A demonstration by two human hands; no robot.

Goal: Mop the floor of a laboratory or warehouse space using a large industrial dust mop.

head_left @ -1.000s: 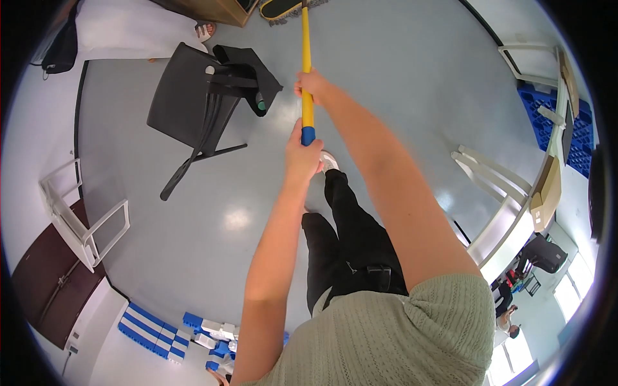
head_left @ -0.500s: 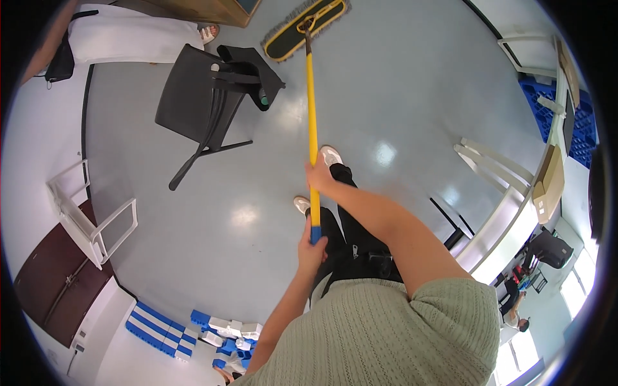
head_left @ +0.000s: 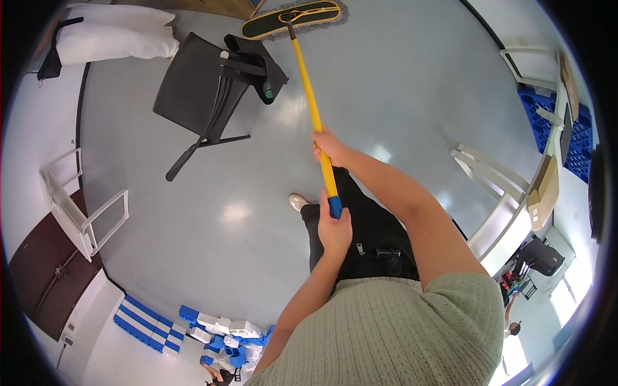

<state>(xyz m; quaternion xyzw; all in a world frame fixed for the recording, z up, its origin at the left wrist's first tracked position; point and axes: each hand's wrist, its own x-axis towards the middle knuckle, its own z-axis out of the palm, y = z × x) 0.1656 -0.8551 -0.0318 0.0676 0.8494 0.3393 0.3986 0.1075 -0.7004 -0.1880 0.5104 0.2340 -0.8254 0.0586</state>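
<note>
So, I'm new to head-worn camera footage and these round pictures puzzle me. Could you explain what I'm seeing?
There's no machine here, just a person's two bare hands. The view comes from a wide fisheye camera worn on the head, looking down, so straight edges bend toward the rim. The left hand grips the yellow pole near its blue end; the right hand holds it farther up. At the far end is a flat, fringed mop head on the grey floor. A dark chair is left of the pole.
</note>
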